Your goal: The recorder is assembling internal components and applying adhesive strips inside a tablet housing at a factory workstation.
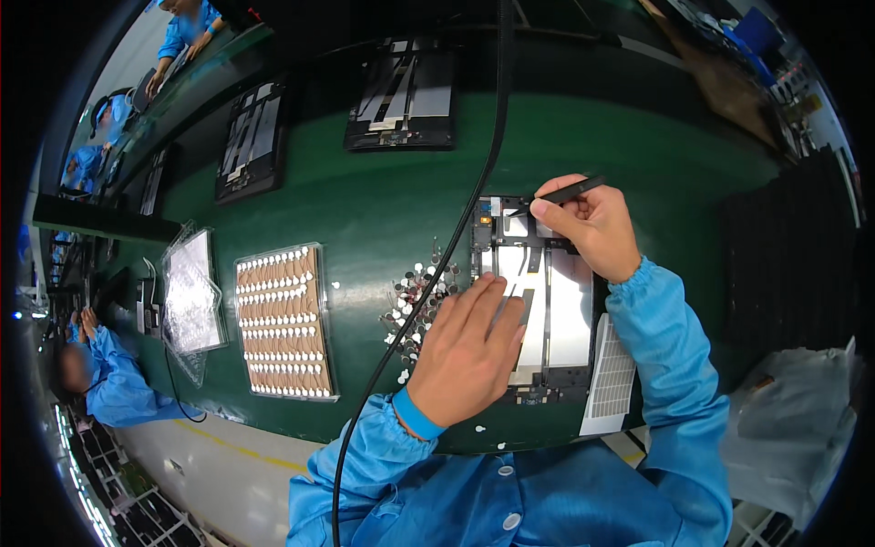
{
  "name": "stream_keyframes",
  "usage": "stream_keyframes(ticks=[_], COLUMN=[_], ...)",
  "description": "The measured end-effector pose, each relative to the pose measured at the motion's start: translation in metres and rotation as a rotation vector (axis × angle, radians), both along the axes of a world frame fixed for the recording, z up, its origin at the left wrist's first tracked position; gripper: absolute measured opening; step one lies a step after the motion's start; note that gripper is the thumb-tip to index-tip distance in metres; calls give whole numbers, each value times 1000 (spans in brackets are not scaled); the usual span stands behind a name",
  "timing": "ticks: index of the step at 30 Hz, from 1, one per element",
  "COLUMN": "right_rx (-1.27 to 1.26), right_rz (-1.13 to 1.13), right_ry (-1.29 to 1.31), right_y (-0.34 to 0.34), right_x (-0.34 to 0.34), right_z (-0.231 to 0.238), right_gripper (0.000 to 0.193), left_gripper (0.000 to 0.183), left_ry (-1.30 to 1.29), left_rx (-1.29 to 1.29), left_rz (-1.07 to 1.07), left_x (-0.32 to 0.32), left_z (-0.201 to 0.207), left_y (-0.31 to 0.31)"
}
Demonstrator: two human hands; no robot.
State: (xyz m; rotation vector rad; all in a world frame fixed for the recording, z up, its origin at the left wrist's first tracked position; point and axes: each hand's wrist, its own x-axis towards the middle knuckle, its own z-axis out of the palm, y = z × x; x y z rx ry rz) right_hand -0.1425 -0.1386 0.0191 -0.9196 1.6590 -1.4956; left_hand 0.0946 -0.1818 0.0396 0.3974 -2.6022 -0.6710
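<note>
In front of me on the green bench lies an opened tablet, its silver inner plates and dark circuit parts exposed. My left hand rests on its left side, fingers stretched out and holding nothing. At the tablet's upper end my right hand pinches black tweezers, whose tip points down-left at the parts there. Left of the tablet is a loose pile of small round parts with thin leads, partly behind my left hand. A sheet of pale labels sits by the tablet's lower right edge.
A clear tray holds rows of white round parts. Beside it is a clear plastic tray. Two more opened tablets lie farther back. A black cable hangs across the view. Co-workers in blue sit at left.
</note>
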Motion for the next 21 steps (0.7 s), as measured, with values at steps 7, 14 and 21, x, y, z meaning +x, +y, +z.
stream_keyframes(ticks=[7, 14, 21], right_rx=[52, 42, 88], right_rz=[20, 19, 40], right_ry=[37, 40, 164], right_y=[1, 0, 3], right_x=[-1, 1, -1], right_z=[3, 2, -4], right_gripper=[23, 23, 23], left_gripper=[31, 34, 45], left_ry=[1, -6, -134], left_rx=[-30, -194, -320], left_rz=[9, 29, 75], left_x=[-6, -35, -55], left_z=[-3, -4, -8], left_y=[-2, -13, -15])
